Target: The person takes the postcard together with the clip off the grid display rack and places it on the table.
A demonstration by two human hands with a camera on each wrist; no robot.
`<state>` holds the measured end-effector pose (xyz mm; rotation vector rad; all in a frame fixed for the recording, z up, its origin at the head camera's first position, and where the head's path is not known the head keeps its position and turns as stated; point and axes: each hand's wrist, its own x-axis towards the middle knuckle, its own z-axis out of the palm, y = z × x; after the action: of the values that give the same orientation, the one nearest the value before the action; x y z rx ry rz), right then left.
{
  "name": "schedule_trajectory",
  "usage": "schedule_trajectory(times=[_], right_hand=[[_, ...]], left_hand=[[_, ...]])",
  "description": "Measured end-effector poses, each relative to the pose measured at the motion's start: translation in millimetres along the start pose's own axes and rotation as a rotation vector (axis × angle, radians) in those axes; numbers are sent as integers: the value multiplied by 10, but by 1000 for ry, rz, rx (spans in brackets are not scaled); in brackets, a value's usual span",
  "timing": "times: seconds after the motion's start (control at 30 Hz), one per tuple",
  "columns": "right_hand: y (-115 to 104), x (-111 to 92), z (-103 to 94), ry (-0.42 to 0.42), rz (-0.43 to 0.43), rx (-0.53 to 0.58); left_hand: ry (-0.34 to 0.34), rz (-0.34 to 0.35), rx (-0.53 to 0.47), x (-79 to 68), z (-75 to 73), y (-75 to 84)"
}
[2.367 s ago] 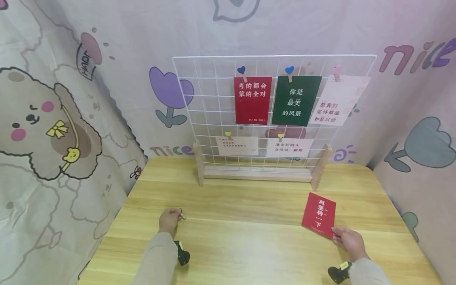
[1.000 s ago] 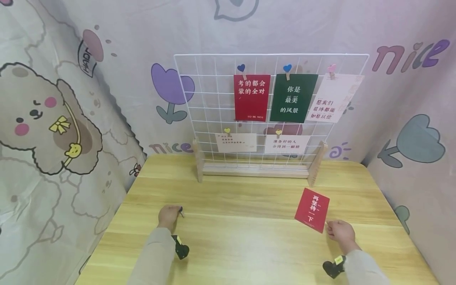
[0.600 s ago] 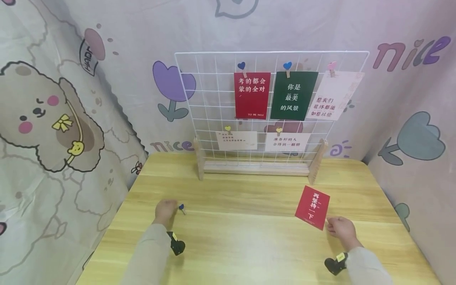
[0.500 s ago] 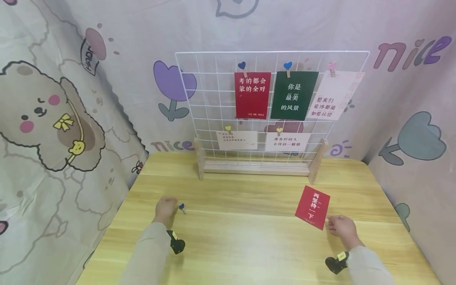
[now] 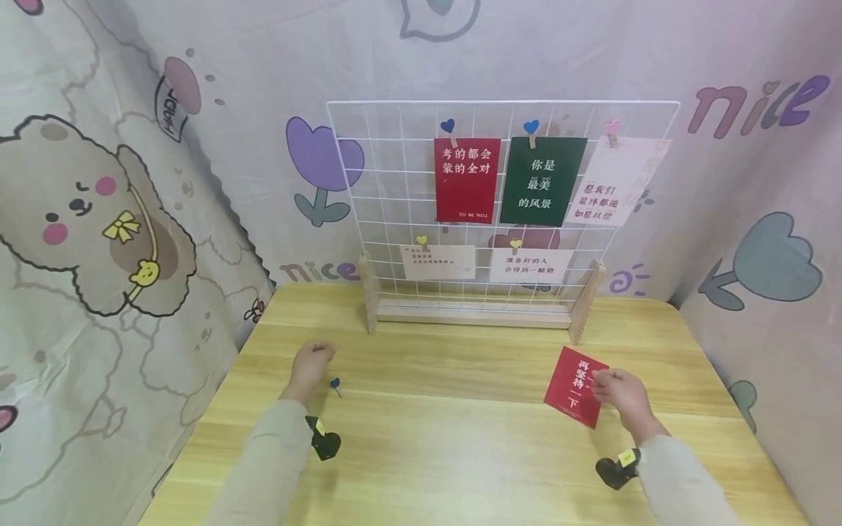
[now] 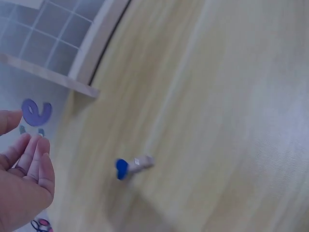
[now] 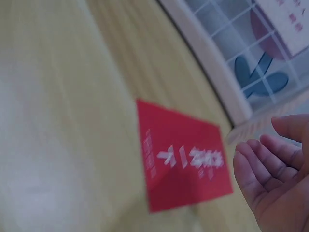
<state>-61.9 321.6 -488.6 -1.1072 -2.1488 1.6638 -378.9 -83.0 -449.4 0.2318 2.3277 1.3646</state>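
1. I have the left hand (image 5: pixel 312 365) over the table (image 5: pixel 427 409), fingers loosely curled. On my left wrist view, thumb and fingertips stand apart, holding nothing.
2. The clip (image 5: pixel 336 384), a small peg with 1 blue heart, lies on the table near that hand, heart end toward the grid (image 5: pixel 388 175).
3. I have the right hand (image 5: pixel 623 396) at the card (image 5: pixel 567 387). Thumb and fingers are apart here too, around nothing. On my head view the fingertips overlap the card's right edge; I cannot tell whether they touch it.
4. The card, red with white characters, lies turned at an angle on the table, near the grid's right foot (image 5: pixel 585 303).
5. On the grid I count 5 clipped sheets: above, 1 red (image 5: pixel 465 191), 1 green (image 5: pixel 542 191) and 1 pale pink (image 5: pixel 608 175); below, 2 white (image 5: pixel 460 270).
6. Behind everything I see a printed cloth (image 5: pixel 526 51).
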Motion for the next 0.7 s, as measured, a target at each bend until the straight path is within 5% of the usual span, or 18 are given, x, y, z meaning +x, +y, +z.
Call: schedule_trajectory(times=[0.1, 0.33, 0.43, 0.53, 0.7], right_hand=[[-36, 123, -17, -13, -30, 35], [282, 804, -35, -3, -51, 86], [231, 982, -13, -12, -52, 85], [102, 1038, 1, -40, -125, 122], [-350, 827, 73, -92, -186, 150]], left_hand=[[-16, 17, -5, -6, -21, 123], [-48, 74, -16, 8, -43, 372], [-57, 88, -25, 33, -21, 477], [-75, 115, -28, 53, 1, 583], [-73, 159, -38, 80, 24, 774]])
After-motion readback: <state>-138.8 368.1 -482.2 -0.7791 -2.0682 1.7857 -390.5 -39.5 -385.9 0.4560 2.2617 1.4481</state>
